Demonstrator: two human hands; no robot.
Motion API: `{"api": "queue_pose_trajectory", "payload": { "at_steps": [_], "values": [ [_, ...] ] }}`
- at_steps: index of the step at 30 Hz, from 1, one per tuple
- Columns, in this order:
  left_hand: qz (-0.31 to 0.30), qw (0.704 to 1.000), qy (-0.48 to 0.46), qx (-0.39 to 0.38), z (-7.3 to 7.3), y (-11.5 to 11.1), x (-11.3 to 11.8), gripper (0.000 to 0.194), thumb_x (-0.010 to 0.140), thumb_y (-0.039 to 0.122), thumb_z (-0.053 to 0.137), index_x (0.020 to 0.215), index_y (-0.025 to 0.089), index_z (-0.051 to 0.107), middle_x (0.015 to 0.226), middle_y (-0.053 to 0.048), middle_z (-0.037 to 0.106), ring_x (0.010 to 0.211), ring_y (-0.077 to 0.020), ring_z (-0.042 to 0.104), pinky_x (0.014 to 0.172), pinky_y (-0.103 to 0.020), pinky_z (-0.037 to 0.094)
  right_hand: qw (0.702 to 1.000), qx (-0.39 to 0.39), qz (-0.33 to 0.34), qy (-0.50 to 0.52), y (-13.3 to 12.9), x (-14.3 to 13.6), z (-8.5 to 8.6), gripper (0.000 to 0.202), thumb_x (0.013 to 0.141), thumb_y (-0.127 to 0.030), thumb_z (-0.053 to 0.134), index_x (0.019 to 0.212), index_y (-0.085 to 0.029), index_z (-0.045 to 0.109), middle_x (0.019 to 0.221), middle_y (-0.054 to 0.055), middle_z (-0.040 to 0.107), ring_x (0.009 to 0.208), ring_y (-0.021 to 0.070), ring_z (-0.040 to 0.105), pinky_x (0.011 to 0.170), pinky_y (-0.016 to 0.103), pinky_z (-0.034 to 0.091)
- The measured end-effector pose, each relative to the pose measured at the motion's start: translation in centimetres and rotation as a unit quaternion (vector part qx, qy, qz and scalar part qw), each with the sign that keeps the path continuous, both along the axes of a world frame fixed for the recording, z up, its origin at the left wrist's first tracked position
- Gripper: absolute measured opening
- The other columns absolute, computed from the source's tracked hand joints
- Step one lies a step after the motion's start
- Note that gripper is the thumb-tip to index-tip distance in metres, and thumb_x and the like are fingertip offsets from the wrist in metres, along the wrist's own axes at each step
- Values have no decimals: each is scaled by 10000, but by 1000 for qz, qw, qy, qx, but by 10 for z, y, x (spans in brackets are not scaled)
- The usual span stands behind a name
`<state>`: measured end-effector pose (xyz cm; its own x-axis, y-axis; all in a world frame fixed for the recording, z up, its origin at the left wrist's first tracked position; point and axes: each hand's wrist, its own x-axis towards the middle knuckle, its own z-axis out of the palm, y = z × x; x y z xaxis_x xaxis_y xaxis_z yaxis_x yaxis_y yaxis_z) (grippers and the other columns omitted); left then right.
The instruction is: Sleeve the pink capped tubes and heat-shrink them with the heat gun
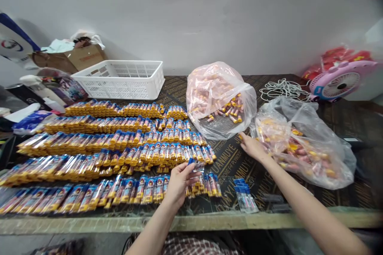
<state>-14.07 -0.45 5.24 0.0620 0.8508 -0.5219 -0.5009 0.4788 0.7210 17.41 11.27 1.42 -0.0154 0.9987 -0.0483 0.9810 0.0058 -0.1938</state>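
My left hand (181,179) pinches a small, blue-topped clear plastic sleeve (196,164) above blue-and-yellow wrapped tubes (149,189); my right hand (253,147), grip impossible to tell, is near the round translucent plastic bag (206,81).

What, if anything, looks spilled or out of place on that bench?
Nothing stands out: the blue-topped packets lie in rough rows, and loose yellow-ended tubes lie inside the middle plastic bag.

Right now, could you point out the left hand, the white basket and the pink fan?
Left hand (179,179): head view, back of the hand.
White basket (119,89): head view, front wall.
Pink fan (341,83): head view, front grille.
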Motion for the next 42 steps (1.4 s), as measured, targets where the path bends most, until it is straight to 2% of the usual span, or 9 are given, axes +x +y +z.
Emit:
{"api": "queue_pose_trajectory", "payload": {
  "at_steps": [4, 6, 8, 10, 13, 19, 29, 37, 42],
  "values": [
    [-2, 1000, 13, 22, 2, -3, 6, 334, 523, 352, 820, 709, 117, 674, 720, -35, 646, 676, -125, 616, 598, -221, 518, 988, 85, -22, 130, -60, -26, 18, 258, 879, -232, 420, 1122, -163, 474, 989, 88, 639, 848, 181, 640, 762, 304, 500],
    [5, 999, 20, 30, 2, -4, 8, 333, 507, 352, 825, 685, 110, 681, 689, -27, 634, 630, -95, 569, 601, -218, 506, 925, 133, -18, 356, -94, -53, 29, 237, 870, -315, 477, 1070, -188, 495, 981, 79, 636, 830, 189, 647, 700, 309, 531],
    [22, 999, 25, 31, 2, -3, 9, 341, 482, 358, 833, 645, 103, 677, 648, -21, 622, 596, -83, 542, 594, -212, 488, 861, 135, -7, 489, -126, -83, 38, 226, 846, -317, 537, 1041, -204, 526, 995, 73, 635, 820, 190, 653, 706, 327, 545],
    [46, 998, 30, 30, 0, -2, 9, 350, 468, 374, 835, 610, 101, 667, 592, -8, 601, 558, -75, 524, 579, -207, 468, 842, 166, -3, 513, -152, -110, 43, 200, 833, -265, 570, 1028, -217, 568, 993, 64, 635, 846, 190, 644, 722, 323, 540],
    [85, 995, 36, 29, -4, 0, 6, 364, 475, 406, 825, 588, 105, 654, 530, 9, 569, 520, -75, 513, 563, -205, 444, 854, 256, 20, 452, -172, -136, 45, 220, 802, -175, 609, 1012, -238, 612, 981, 50, 636, 846, 179, 619, 689, 297, 517],
    [103, 993, 33, 36, -8, -4, 0, 352, 501, 400, 815, 576, 108, 635, 558, 12, 570, 533, -78, 521, 570, -209, 445, 856, 323, 74, 397, -173, -151, 36, 313, 785, -81, 599, 1053, -242, 606, 990, 51, 640, 931, 194, 597, 792, 338, 493],
    [29, 996, -27, 83, 4, -9, 8, 335, 601, 302, 786, 829, 111, 631, 777, -60, 679, 680, -132, 638, 697, -261, 525, 848, 161, 116, 491, -172, -156, 24, 306, 861, -143, 504, 1101, -288, 626, 1129, 61, 585, 1030, 187, 579, 833, 321, 503],
    [3, 997, -39, 64, 3, -11, 5, 335, 577, 248, 802, 845, 129, 639, 803, -45, 681, 654, -103, 617, 628, -221, 521, 834, 141, 102, 523, -172, -151, 26, 181, 841, -156, 526, 943, -235, 653, 982, 63, 612, 896, 175, 604, 669, 265, 527],
    [-89, 993, -9, 83, 9, -18, 8, 368, 566, 299, 805, 855, 112, 673, 819, -75, 692, 685, -134, 631, 632, -233, 510, 853, 187, 103, 475, -169, -148, 23, 442, 783, -105, 548, 1190, -277, 525, 1153, 76, 525, 988, 202, 572, 832, 374, 512]
  ]
}}
